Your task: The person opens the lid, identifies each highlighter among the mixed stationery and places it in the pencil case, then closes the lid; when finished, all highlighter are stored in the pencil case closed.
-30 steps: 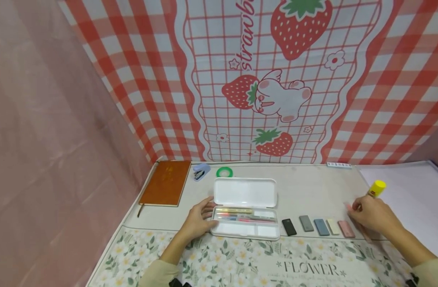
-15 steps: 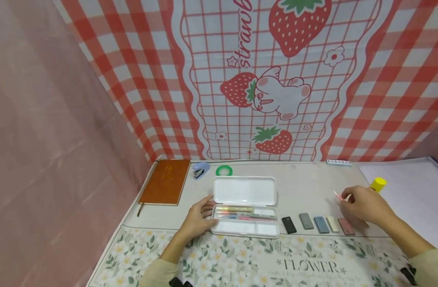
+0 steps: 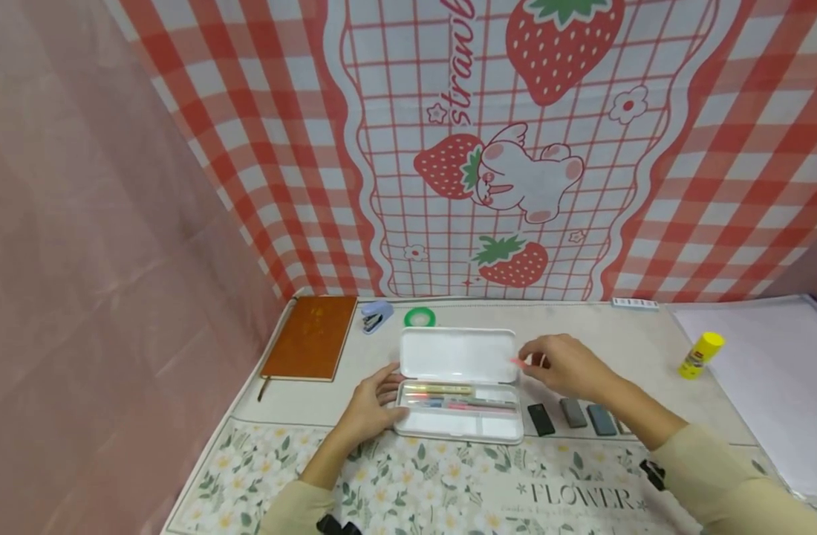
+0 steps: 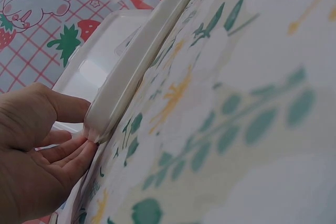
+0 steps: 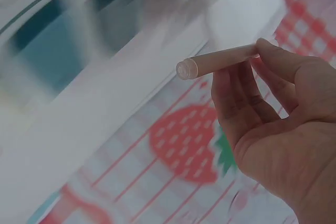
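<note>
An open white pencil case (image 3: 442, 425) stands in the middle of the table, its lid (image 3: 457, 355) tipped back. Several pens (image 3: 442, 389) lie in its rear compartment. My left hand (image 3: 367, 407) grips the case's left end; in the left wrist view, thumb and fingers pinch the white corner (image 4: 100, 121). By the lid's right edge, my right hand (image 3: 569, 364) holds a slim pinkish pen (image 5: 226, 60) between thumb and fingers, above the table. In the right wrist view one end of the pen points away from the hand.
Right of the case lie small black (image 3: 541, 419), grey (image 3: 573, 413) and blue (image 3: 601, 420) blocks, partly under the right forearm. A yellow glue stick (image 3: 701, 355) stands farther right. Behind left are a brown notebook (image 3: 310, 338), a stapler (image 3: 376, 316) and green tape (image 3: 419, 317).
My right hand has lifted the pen from the table beside the glue stick and carried it left to the case's lid. The left hand has stayed on the case.
</note>
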### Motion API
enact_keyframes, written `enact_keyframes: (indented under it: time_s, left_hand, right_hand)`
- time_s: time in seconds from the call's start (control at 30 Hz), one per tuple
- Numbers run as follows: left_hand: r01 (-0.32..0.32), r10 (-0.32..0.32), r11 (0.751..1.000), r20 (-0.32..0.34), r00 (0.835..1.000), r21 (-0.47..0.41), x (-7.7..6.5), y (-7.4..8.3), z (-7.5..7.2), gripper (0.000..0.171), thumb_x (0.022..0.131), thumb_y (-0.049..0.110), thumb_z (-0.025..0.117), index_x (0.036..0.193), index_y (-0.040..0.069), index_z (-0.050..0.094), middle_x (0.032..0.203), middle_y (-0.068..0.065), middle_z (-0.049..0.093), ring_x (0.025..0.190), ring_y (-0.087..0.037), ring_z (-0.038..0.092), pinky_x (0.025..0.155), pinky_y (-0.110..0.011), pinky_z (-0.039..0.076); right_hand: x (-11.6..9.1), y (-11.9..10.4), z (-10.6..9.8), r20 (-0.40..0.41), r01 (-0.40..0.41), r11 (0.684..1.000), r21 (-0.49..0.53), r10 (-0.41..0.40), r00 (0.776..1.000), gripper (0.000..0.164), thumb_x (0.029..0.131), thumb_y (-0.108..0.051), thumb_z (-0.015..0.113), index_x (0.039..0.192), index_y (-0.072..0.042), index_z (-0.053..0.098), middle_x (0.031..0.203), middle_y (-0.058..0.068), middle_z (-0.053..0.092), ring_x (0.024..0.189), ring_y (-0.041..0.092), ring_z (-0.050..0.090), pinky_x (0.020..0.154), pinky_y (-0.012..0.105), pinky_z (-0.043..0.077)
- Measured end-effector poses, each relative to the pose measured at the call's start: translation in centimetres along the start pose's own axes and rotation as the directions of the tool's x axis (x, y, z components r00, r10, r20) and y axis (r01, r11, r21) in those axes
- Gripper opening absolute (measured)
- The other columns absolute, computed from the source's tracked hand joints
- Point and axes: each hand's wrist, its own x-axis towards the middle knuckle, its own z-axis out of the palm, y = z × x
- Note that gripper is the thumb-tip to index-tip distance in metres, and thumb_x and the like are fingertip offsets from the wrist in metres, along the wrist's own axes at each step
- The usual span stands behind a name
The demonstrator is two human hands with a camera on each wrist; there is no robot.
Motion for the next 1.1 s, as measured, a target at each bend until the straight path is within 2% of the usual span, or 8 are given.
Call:
enact_keyframes:
  time_s: [0.2,0.3,0.4,0.63,0.77,0.9,1.1]
  left_hand:
    - [-0.009,0.009,1.0,-0.005,1.0,-0.009,0.2,0.1,0.0,0.077,0.077,-0.004,0.072,0.144,0.001,0.034,0.125,-0.018,0.052,0.119,-0.035,0.051,0.101,-0.041,0.048]
    - [-0.018,0.017,0.999,-0.008,1.0,-0.027,0.4,0.1,0.1,0.078,0.074,-0.009,0.071,0.142,-0.004,0.033,0.124,-0.023,0.052,0.118,-0.039,0.051,0.101,-0.042,0.047]
    - [-0.009,0.009,1.0,-0.013,1.0,-0.03,0.6,0.2,0.1,0.078,0.073,-0.01,0.071,0.142,-0.004,0.034,0.124,-0.022,0.053,0.118,-0.039,0.051,0.101,-0.043,0.047]
    - [0.008,-0.008,1.0,-0.026,1.0,-0.001,0.5,0.4,0.0,0.078,0.074,-0.004,0.074,0.142,0.005,0.038,0.122,-0.013,0.056,0.116,-0.03,0.055,0.1,-0.033,0.049]
    - [0.019,-0.019,1.0,-0.034,0.999,0.008,0.4,0.4,0.0,0.078,0.074,-0.003,0.074,0.142,0.006,0.038,0.121,-0.011,0.056,0.116,-0.029,0.055,0.1,-0.033,0.049]
    - [0.035,-0.035,0.999,-0.033,0.999,0.004,0.3,0.4,-0.1,0.078,0.074,-0.003,0.074,0.143,0.007,0.038,0.121,-0.011,0.056,0.116,-0.028,0.055,0.1,-0.033,0.049]
    - [0.037,-0.037,0.999,-0.029,0.999,0.002,0.3,0.4,-0.1,0.078,0.074,-0.003,0.074,0.143,0.007,0.038,0.122,-0.011,0.056,0.116,-0.029,0.055,0.1,-0.034,0.049]
  right_hand:
    - [2.6,-3.4,2.2,0.042,0.104,0.993,0.046,-0.106,0.993,0.017,0.085,-0.013,0.069,0.101,-0.009,0.071,0.078,-0.006,0.063,0.064,0.001,0.053,0.053,0.017,0.046]
    - [3.4,-4.2,2.9,0.038,0.146,0.987,0.067,-0.149,0.988,0.016,0.085,-0.013,0.069,0.1,-0.009,0.071,0.078,-0.006,0.064,0.065,0.002,0.054,0.054,0.016,0.048]
    - [4.0,-4.6,3.4,0.04,0.178,0.98,0.092,-0.182,0.982,0.016,0.086,-0.013,0.068,0.101,-0.008,0.071,0.08,-0.005,0.065,0.068,0.003,0.057,0.057,0.017,0.05]
    - [4.0,-4.5,4.4,0.083,0.147,0.98,0.133,-0.158,0.984,0.017,0.086,-0.012,0.067,0.102,-0.009,0.071,0.081,-0.006,0.065,0.07,0.004,0.058,0.058,0.018,0.051]
    - [3.8,-4.3,5.2,0.105,0.121,0.986,0.113,-0.133,0.986,0.015,0.085,-0.012,0.069,0.099,-0.008,0.071,0.078,-0.006,0.065,0.066,0.002,0.055,0.056,0.016,0.049]
    - [3.7,-4.4,6.0,0.116,0.13,0.989,0.071,-0.137,0.984,0.014,0.084,-0.013,0.07,0.097,-0.008,0.072,0.075,-0.005,0.065,0.062,0.001,0.052,0.053,0.015,0.047]
    - [3.5,-4.6,6.1,0.107,0.105,0.994,0.034,-0.108,0.988,0.012,0.083,-0.015,0.07,0.094,-0.01,0.072,0.074,-0.006,0.064,0.06,0.002,0.05,0.051,0.016,0.045]
